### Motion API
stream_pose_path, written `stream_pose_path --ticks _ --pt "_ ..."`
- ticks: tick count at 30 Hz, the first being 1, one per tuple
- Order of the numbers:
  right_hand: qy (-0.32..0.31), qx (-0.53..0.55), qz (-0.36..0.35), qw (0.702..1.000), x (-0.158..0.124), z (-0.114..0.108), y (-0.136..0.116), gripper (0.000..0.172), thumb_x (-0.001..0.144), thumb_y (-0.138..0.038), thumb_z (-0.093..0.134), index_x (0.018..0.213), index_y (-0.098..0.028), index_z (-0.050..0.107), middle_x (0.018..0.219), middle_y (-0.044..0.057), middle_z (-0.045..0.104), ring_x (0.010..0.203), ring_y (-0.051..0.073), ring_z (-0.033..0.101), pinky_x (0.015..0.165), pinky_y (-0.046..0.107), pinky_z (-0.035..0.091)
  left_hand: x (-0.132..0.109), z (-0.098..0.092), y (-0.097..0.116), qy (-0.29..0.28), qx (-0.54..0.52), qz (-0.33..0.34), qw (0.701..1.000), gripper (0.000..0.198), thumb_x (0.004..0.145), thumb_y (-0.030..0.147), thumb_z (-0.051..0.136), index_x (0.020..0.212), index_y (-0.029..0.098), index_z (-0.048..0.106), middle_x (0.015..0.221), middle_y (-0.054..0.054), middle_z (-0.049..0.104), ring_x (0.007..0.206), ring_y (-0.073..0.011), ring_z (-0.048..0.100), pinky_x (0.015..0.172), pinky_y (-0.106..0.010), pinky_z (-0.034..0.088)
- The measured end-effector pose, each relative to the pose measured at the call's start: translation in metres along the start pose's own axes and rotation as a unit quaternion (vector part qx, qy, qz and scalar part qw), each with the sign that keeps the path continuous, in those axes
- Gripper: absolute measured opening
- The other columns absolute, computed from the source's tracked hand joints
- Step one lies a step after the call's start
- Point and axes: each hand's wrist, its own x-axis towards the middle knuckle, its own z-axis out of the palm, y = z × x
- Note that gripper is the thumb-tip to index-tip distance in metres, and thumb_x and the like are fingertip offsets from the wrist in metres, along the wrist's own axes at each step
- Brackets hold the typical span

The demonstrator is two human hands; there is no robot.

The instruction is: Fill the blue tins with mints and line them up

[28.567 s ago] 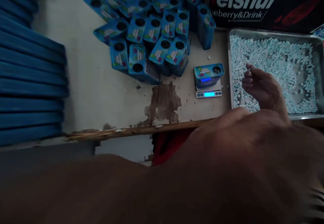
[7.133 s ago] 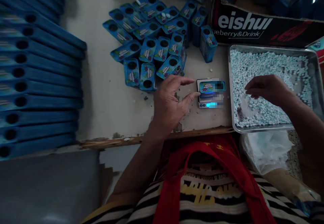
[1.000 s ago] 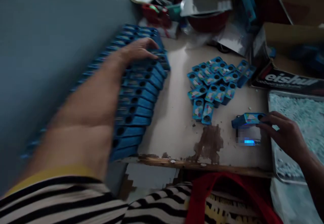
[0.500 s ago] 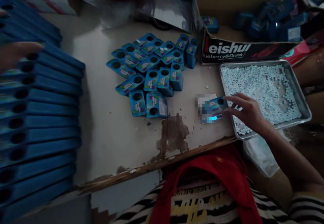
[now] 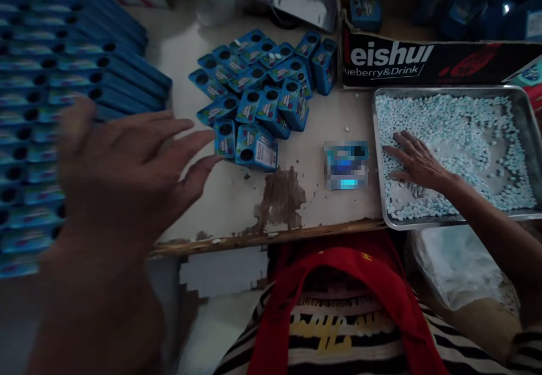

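My left hand point(image 5: 127, 166) reaches over the table with thumb and fingers apart, nothing between them. Its fingertips are close to a small blue container with a round dark hole point(image 5: 224, 138), at the near left of a loose group; whether they touch it I cannot tell. My right hand point(image 5: 417, 160) lies with fingers spread on small pale-blue and white tablets point(image 5: 449, 115) in a metal tray point(image 5: 382, 194). Left of the tray, a blurred-out rectangular item point(image 5: 346, 166) rests on the table. White tablets show on one blue container point(image 5: 277, 56).
Dense rows of blue containers point(image 5: 122, 73) fill the left side. A cardboard box point(image 5: 392, 61) holding more of them stands behind the tray. The table's worn wooden edge point(image 5: 237, 238) runs along the front, and a clear plastic bag point(image 5: 461, 273) hangs below the tray.
My left hand has come from the container rows toward the loose group. My right hand has left the small blue container by the blurred item and moved into the tray. The view has shifted.
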Motion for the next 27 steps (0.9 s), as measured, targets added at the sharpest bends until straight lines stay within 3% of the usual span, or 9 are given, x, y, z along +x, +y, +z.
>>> stream_pose_path --ticks 4,8,11,13,16,19,22,24,27 --pt "0.001 -0.046 -0.018 0.999 -0.006 -0.001 -0.011 0.035 0.116 -0.044 0.058 0.132 -0.019 0.076 0.130 0.022 0.076 0.121 0.039 0.069 0.099 0.049 0.053 -0.018 0.012 0.028 -0.028 0.083 0.147 0.985 0.048 0.087 0.051 0.095 0.132 0.037 0.083 0.136 -0.003 0.084 0.134 -0.0379 0.078 0.135 -0.070 0.041" --pt "-0.019 -0.021 0.078 0.997 -0.016 0.002 -0.022 0.028 0.112 -0.043 0.059 0.101 -0.022 0.073 0.094 0.012 0.075 0.079 0.027 0.065 0.066 0.035 0.033 -0.031 0.045 0.067 -0.030 0.043 0.125 0.991 0.030 0.095 0.038 0.089 0.125 0.036 0.084 0.127 -0.002 0.086 0.123 -0.0336 0.081 0.129 -0.063 0.050" --pt "0.071 0.143 0.241 0.957 -0.015 -0.004 -0.025 0.030 0.104 -0.046 0.064 0.083 -0.025 0.063 0.068 0.003 0.060 0.062 0.021 0.053 0.062 0.034 0.025 -0.036 0.073 0.096 -0.032 -0.040 0.063 0.997 0.025 0.098 0.032 0.088 0.122 0.034 0.084 0.123 -0.003 0.086 0.119 -0.0327 0.081 0.129 -0.062 0.053" --pt "0.141 0.352 0.334 0.863 -0.014 -0.014 -0.023 0.031 0.101 -0.048 0.068 0.081 -0.026 0.061 0.060 -0.003 0.047 0.054 0.017 0.042 0.056 0.031 0.026 -0.037 0.086 0.109 -0.028 -0.086 0.033 0.995 0.028 0.098 0.031 0.089 0.125 0.032 0.084 0.121 -0.004 0.085 0.116 -0.0323 0.081 0.124 -0.059 0.059" --pt "0.164 0.675 0.376 0.614 -0.018 -0.029 -0.013 0.023 0.098 -0.045 0.077 0.092 -0.026 0.066 0.064 -0.008 0.042 0.048 0.011 0.029 0.045 0.024 0.027 -0.037 0.100 0.119 -0.036 -0.128 -0.012 0.991 0.034 0.098 0.030 0.090 0.131 0.029 0.082 0.120 -0.005 0.085 0.114 -0.0295 0.082 0.111 -0.049 0.067" --pt "0.210 0.820 0.369 0.383 -0.025 -0.032 -0.009 0.015 0.102 -0.034 0.076 0.095 -0.024 0.067 0.079 -0.003 0.061 0.054 0.009 0.048 0.047 0.018 0.043 -0.037 0.118 0.129 -0.050 -0.219 -0.086 0.971 0.050 0.096 0.033 0.093 0.142 0.028 0.075 0.127 -0.006 0.084 0.120 -0.0276 0.082 0.112 -0.045 0.068" --pt "0.268 0.856 0.357 0.261 -0.025 -0.021 -0.016 0.021 0.108 -0.028 0.069 0.088 -0.023 0.064 0.095 0.003 0.072 0.073 0.010 0.067 0.055 0.017 0.053 -0.036 0.144 0.143 -0.067 -0.304 -0.142 0.940 0.069 0.091 0.038 0.098 0.152 0.028 0.067 0.138 -0.008 0.081 0.130 -0.0278 0.080 0.117 -0.045 0.067" --pt "0.255 0.868 0.329 0.271 -0.019 -0.013 -0.024 0.025 0.109 -0.026 0.069 0.084 -0.023 0.062 0.090 0.001 0.070 0.069 0.010 0.063 0.053 0.016 0.049 -0.031 0.160 0.153 -0.086 -0.322 -0.156 0.930 0.063 0.091 0.036 0.098 0.147 0.028 0.069 0.135 -0.007 0.082 0.124 -0.0265 0.082 0.112 -0.042 0.068" --pt "0.227 0.855 0.245 0.397 -0.005 -0.015 -0.034 0.031 0.105 -0.036 0.077 0.082 -0.024 0.060 0.079 -0.003 0.061 0.059 0.010 0.048 0.046 0.019 0.036 -0.017 0.171 0.170 -0.100 -0.324 -0.137 0.931 0.045 0.091 0.030 0.097 0.130 0.025 0.075 0.118 -0.005 0.084 0.104 -0.0229 0.083 0.097 -0.034 0.069"
